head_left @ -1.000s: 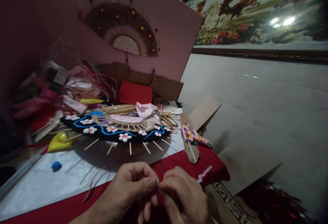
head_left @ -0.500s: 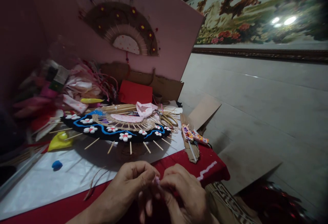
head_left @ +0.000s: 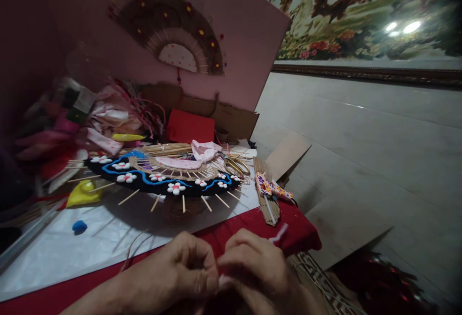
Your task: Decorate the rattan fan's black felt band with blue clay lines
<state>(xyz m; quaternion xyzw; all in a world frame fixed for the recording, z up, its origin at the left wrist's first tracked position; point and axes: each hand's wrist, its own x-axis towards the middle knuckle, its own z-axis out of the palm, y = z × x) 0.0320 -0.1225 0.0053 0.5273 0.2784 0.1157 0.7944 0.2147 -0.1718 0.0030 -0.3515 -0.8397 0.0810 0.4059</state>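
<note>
My left hand (head_left: 191, 269) is closed in a pinch at the bottom middle, fingertips together at a pale pink strand (head_left: 224, 280). Facing it, my right hand (head_left: 258, 267) pinches the same strand between thumb and fingers. A loose end of the strand shows beyond my right hand; whether it is yarn or a pipe cleaner I cannot tell. Just past my hands stands a black fan-shaped piece (head_left: 140, 187) with white clay-like flowers, a wavy blue line and thin sticks poking out along its edge. The lower fingers are partly hidden and blurred.
A blue lump (head_left: 79, 227) and a yellow packet (head_left: 83, 194) lie on the white sheet (head_left: 39, 262) at left. Scissors (head_left: 236, 165) rest behind the fan. A flat bundle of brown strips (head_left: 269, 209) lies near the red cloth's right edge. A brown fan (head_left: 173, 14) hangs upright behind.
Both hands have shifted slightly lower, and the pinched spot has moved down. The strand's loose end beyond my right hand shows less and has drawn closer to the hand.
</note>
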